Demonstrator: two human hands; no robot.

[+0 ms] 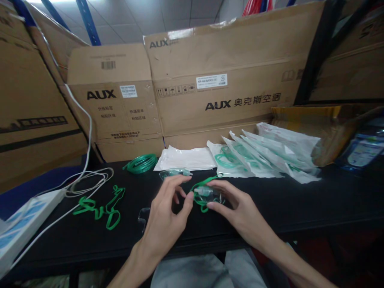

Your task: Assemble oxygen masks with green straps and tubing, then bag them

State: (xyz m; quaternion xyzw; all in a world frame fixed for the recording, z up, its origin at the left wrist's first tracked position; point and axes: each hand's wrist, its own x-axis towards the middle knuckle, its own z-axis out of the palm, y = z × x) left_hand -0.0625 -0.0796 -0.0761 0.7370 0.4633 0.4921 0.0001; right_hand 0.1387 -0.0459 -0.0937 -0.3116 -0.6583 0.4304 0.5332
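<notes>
A clear plastic mask [212, 195] with a whitish port sits in my right hand [237, 200], its thumb and fingers closed around the right side. A green elastic strap [207, 181] loops over and below the mask. My left hand [169, 204] is just left of it, index finger stretched out and thumb tip at the strap's edge; a gap shows between that thumb and finger. Behind my left fingers lies a clear part with a pale green connector [177, 173], partly hidden. Another clear plastic piece [143, 218] lies beside my left wrist, also partly covered.
Loose green straps [109, 210] lie on the black table [90, 248] at left, near a white power strip [33, 216] and cables. Coiled green tubing [141, 163], white pouches [186, 158] and several packaged sets [270, 154] line the back, before cardboard boxes [180, 116]. A bottle [364, 146] stands right.
</notes>
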